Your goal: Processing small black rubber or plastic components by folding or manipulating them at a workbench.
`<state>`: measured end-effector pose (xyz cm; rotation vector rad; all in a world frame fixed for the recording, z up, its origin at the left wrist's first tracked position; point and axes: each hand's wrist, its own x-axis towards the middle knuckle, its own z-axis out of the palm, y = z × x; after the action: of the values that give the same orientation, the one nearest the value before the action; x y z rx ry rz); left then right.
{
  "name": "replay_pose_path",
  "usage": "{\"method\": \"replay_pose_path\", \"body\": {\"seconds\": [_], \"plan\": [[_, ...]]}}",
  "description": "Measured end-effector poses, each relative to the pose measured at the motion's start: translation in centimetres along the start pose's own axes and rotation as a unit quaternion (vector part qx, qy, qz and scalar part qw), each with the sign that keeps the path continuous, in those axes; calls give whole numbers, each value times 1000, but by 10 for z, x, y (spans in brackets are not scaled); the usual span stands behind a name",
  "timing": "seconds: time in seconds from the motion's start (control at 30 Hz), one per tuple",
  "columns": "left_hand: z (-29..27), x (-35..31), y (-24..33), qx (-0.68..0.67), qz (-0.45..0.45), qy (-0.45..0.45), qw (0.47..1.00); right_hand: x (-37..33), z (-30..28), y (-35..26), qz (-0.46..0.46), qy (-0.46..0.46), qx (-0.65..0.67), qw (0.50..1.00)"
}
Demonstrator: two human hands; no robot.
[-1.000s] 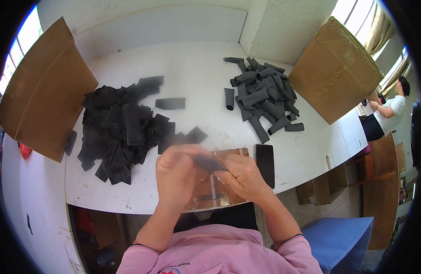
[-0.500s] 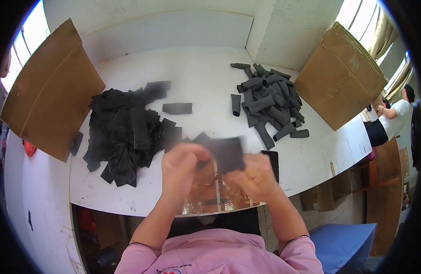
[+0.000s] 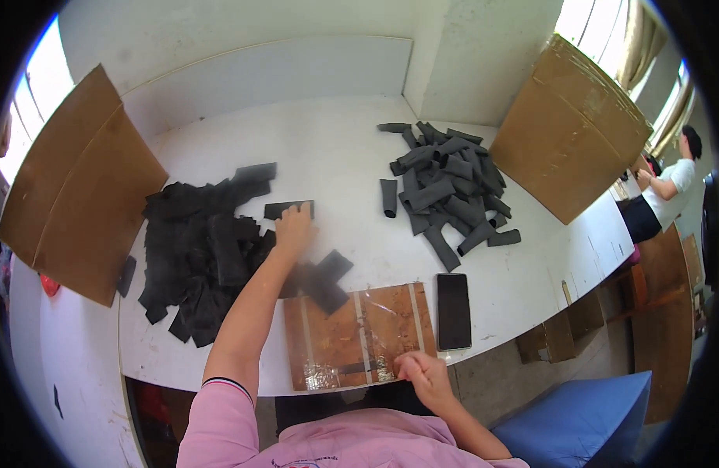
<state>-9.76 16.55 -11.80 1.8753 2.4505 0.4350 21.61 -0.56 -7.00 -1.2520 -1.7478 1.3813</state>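
My left hand (image 3: 295,230) reaches forward over the table, its fingers outstretched and resting on a flat black fabric-like piece (image 3: 274,210). That piece lies apart, just right of a large heap of similar flat black pieces (image 3: 211,242). My right hand (image 3: 426,381) is curled closed at the near right corner of a brown, tape-covered board (image 3: 394,324). Whatever its fingers may hold is hidden. A few dark pieces (image 3: 328,285) overlap at the board's far left edge, partly blurred. Farther right lies a pile of dark grey tube-shaped pieces (image 3: 453,183).
A black phone (image 3: 454,312) lies right of the board. Cardboard boxes stand at the left (image 3: 79,187) and right (image 3: 570,129) of the white table (image 3: 336,148). Below at right is a blue object (image 3: 578,421). Another person (image 3: 664,191) is at the far right.
Both hands were together above the board with a dark piece between them. My left hand has moved forward to the lone flat piece; my right has dropped back toward me, without the dark piece visible.
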Motion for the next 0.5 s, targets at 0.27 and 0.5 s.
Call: {"method": "replay_pose_path", "body": {"seconds": [0.27,0.5], "plan": [[17,13,-14,171,111,93,975,-35,11,11,64,-43,14,997],[17,-4,-48,45,110,84,989,-32,29,25,-21,-52,7,998]]}}
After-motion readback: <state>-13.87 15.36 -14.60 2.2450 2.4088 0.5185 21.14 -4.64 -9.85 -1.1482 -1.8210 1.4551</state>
